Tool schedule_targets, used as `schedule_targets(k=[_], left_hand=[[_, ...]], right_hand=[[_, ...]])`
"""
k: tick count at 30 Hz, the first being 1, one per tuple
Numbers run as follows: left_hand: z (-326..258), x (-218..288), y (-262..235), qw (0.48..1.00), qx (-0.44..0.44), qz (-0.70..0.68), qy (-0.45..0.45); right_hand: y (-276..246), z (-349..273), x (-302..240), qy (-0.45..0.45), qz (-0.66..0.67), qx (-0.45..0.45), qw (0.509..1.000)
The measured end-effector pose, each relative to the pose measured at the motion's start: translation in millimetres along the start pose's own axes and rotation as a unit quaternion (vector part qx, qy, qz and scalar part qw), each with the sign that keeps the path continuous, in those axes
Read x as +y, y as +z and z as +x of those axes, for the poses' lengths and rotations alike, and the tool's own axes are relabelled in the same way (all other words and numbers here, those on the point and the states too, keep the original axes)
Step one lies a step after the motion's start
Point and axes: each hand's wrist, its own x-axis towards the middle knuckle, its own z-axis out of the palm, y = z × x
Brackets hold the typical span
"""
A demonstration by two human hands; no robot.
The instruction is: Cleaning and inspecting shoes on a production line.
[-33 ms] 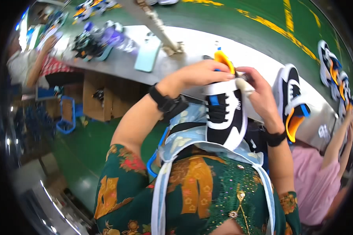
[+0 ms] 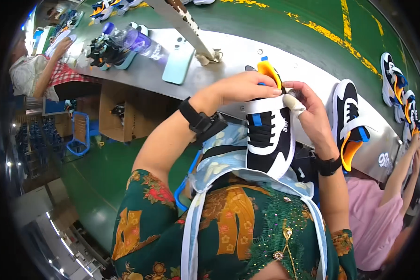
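A black and white sneaker [image 2: 261, 135] rests toe-down against my apron, its yellow-lined collar and blue heel tab pointing away from me. My left hand [image 2: 249, 86] lies over the collar, fingers gripping the opening above the white strap [image 2: 261, 105]. At the right side of the collar, my right hand [image 2: 310, 109] pinches the shoe's edge. Its thumb wears a white cover [image 2: 294, 103]. A small dark thing shows between its fingers, too hidden to name. To the right, another sneaker [image 2: 347, 116] of the same kind lies on the metal table with its strap sticking out.
On the table [image 2: 228, 44] are a pale green phone [image 2: 178, 63], a purple-labelled bottle [image 2: 137, 41] and dark shoes [image 2: 109, 51]. A metal post [image 2: 186, 28] stands behind. Co-workers sit left and right, one in a pink top [image 2: 375, 219]. More sneakers [image 2: 394, 84] lie far right.
The view has shifted slightly and is sharper now. Both hands keep their places on the sneaker.
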Motion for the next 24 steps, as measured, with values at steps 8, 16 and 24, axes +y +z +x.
schedule_targets(k=[8,16,24], left_hand=[[-25.0,-6.8,-6.4,0.992,0.061,-0.098,-0.044],[-22.1,-5.1,-6.9,0.998,0.038,-0.016,-0.043],[-23.4,-3.0,-4.7,0.993,0.033,-0.100,-0.048]], right_hand=[[28.1,-38.1,-32.3,-0.208,-0.199,-0.109,0.951],[4.9,-20.2,-17.9,-0.231,-0.167,-0.015,0.958],[-5.8,0.4,2.7,-0.221,-0.144,0.014,0.964]])
